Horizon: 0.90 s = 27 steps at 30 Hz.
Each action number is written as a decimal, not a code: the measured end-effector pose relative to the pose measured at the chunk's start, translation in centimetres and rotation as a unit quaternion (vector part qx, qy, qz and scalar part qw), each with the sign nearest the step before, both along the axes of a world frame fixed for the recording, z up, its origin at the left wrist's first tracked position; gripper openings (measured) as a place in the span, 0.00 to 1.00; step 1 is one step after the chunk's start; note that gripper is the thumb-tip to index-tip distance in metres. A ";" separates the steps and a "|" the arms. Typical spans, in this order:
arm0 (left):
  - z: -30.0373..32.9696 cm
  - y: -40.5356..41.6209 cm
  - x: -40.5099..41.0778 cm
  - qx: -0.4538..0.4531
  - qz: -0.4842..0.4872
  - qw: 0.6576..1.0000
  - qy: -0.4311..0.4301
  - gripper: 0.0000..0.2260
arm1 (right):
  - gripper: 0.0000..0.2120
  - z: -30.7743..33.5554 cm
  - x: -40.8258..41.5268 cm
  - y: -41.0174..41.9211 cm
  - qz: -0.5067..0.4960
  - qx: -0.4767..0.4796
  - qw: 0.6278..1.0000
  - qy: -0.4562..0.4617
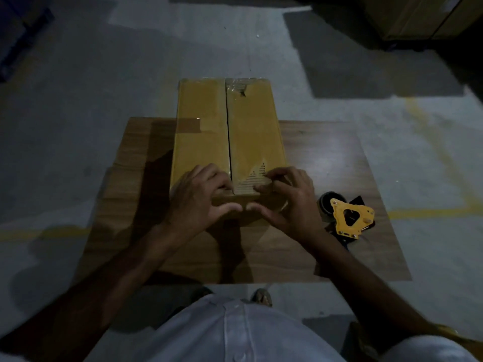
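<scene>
A long brown cardboard box (203,131) lies on a small wooden table (326,158), its two top flaps meeting at a dark centre seam. Torn patches bare the corrugation at its near and far right. My left hand (198,197) grips the box's near left corner, fingers curled over the top edge and thumb on the front face. My right hand (290,199) holds the near right corner the same way, its fingertips on the torn patch. The two thumbs nearly meet on the front face.
A yellow tape dispenser (347,218) with a roll lies on the table right of my right hand. Grey concrete floor with yellow lines (444,163) surrounds the table. Stacked cartons (418,17) stand at the far right. A foot shows below the table edge.
</scene>
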State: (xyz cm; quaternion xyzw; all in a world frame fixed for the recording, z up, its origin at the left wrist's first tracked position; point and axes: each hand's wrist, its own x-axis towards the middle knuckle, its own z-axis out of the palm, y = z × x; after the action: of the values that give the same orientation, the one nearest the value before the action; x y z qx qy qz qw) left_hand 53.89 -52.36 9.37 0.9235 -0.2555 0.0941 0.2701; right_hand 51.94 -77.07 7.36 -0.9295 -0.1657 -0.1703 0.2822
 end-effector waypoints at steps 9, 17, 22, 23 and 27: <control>-0.5 -2.4 0.7 0.015 -0.011 1.000 -0.018 0.15 | 0.19 -2.3 -0.5 0.0 -0.064 0.075 0.995 0.018; 0.2 -4.4 0.9 -0.021 -0.013 0.999 0.021 0.17 | 0.18 -0.8 -0.8 -3.1 -0.031 0.162 0.985 0.059; -0.6 -5.3 1.0 -0.011 -0.016 1.000 -0.019 0.15 | 0.19 -2.3 0.1 -3.6 -0.038 0.191 0.979 0.065; -0.7 -5.2 0.8 0.009 -0.012 0.999 -0.031 0.15 | 0.20 -2.9 -0.1 -3.4 -0.036 0.195 0.978 0.066; -0.7 -5.7 0.4 0.059 0.021 0.997 -0.032 0.17 | 0.23 -3.4 -0.6 -3.2 -0.021 0.216 0.974 0.071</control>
State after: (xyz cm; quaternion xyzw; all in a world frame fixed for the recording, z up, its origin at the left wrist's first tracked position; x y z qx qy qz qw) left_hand 54.33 -58.04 8.64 0.9397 -0.2494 0.1144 0.2042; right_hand 51.32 -80.29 4.00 -0.8596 -0.0854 -0.1410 0.4837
